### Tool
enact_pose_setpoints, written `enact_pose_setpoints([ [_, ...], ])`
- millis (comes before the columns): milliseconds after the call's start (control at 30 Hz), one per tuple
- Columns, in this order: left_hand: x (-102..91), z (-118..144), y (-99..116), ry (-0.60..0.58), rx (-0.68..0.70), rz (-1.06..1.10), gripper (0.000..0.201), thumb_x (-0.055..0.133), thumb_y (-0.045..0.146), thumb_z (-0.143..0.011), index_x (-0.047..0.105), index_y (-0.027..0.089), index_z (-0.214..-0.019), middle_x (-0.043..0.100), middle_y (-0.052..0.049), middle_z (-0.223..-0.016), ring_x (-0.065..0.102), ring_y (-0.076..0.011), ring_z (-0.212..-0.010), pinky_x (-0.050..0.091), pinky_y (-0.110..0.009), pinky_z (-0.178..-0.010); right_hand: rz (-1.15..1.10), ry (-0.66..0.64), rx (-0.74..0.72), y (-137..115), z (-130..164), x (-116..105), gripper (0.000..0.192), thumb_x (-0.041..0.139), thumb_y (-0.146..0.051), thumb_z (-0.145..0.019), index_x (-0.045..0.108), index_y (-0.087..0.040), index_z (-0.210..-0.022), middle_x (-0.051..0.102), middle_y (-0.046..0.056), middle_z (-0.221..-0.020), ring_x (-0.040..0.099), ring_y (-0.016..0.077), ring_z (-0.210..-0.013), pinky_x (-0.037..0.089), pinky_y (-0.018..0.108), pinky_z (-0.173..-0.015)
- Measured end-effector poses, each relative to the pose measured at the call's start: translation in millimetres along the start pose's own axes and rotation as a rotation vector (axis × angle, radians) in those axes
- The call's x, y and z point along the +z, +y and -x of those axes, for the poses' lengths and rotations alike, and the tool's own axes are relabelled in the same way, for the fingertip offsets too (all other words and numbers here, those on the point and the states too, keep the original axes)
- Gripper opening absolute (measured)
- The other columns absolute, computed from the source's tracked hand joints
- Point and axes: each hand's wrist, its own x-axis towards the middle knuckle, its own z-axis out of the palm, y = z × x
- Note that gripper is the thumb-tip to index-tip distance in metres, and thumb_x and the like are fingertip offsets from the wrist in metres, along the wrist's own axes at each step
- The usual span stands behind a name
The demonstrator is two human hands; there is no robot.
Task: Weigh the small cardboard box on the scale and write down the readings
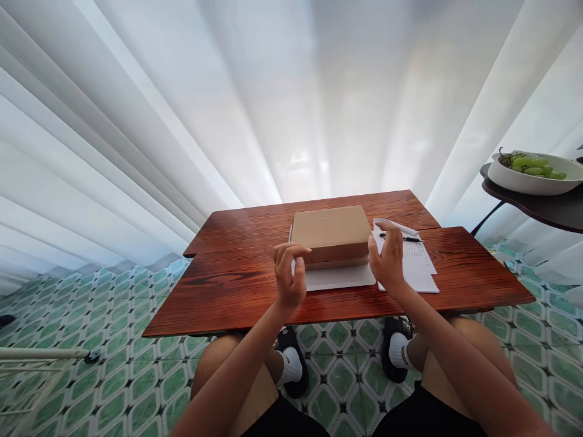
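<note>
Head view shows a reddish-brown wooden table (pixel 228 276) across the frame's centre, with bare boards at left and its front edge just below both hands. At centre, a flat brown cardboard box (pixel 331 226) lies between the left hand (pixel 290 273) and the right hand (pixel 387 256), both loosely curled with fingers parted; whether either touches it, I cannot tell. Its top is plain, and a white sheet (pixel 339 280) shows below its front side.

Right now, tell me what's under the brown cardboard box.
A flat white sheet juts out at the near side of the brown cardboard box, on the wooden table. How far it runs beneath, and anything else there, can't be seen: the box covers it.
</note>
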Motion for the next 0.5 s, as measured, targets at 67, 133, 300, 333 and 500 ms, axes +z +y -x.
enact_pose_setpoints([
  [67,0.7,-4.2,-10.4,0.117,-0.058,-0.090,0.029,0.040,0.034,-0.103,0.066,0.022,-0.108,0.065,-0.009,-0.106,0.056,-0.0262,-0.108,0.044,-0.043,-0.096,-0.133,-0.036,0.150,2.7,1.2,4.3,0.038,0.044,-0.036,-0.100,0.049,-0.022,-0.135,0.055,0.015,-0.139,0.049,0.0304,-0.133,0.039,0.054,-0.113],
  [133,1.9,-5.1,-22.7,0.190,-0.150,-0.094,0.032,0.042,0.035,-0.102,0.064,0.021,-0.121,0.064,-0.011,-0.123,0.054,-0.0259,-0.120,0.044,-0.042,-0.103,-0.250,-0.082,0.299,6.1,3.6,8.8,0.047,0.043,-0.042,-0.099,0.047,-0.023,-0.142,0.049,0.015,-0.148,0.045,0.0302,-0.140,0.037,0.055,-0.117],
  [300,7.4,1.1,-42.1,0.213,-0.469,0.144,0.047,0.045,0.035,-0.101,0.049,0.021,-0.145,0.049,-0.012,-0.153,0.044,-0.0235,-0.143,0.033,-0.040,-0.121,-0.472,-0.189,0.542,11.1,10.8,16.7,0.061,0.043,-0.054,-0.098,0.043,-0.024,-0.151,0.044,0.012,-0.158,0.040,0.0285,-0.148,0.029,0.051,-0.126],
  [333,9.0,2.8,-42.7,0.199,-0.526,0.189,0.049,0.045,0.035,-0.101,0.046,0.021,-0.148,0.046,-0.012,-0.155,0.042,-0.0233,-0.145,0.032,-0.040,-0.123,-0.489,-0.206,0.559,10.8,12.2,17.3,0.062,0.042,-0.056,-0.098,0.044,-0.025,-0.151,0.044,0.011,-0.158,0.039,0.0282,-0.149,0.028,0.050,-0.126],
  [500,18.6,10.6,-37.9,0.082,-0.673,0.237,0.059,0.047,0.045,-0.101,0.039,0.021,-0.155,0.038,-0.012,-0.162,0.034,-0.0259,-0.151,0.026,-0.043,-0.126,-0.480,-0.240,0.543,7.1,16.6,17.0,0.063,0.037,-0.061,-0.100,0.046,-0.027,-0.152,0.046,0.008,-0.158,0.035,0.0276,-0.151,0.024,0.051,-0.128],
])
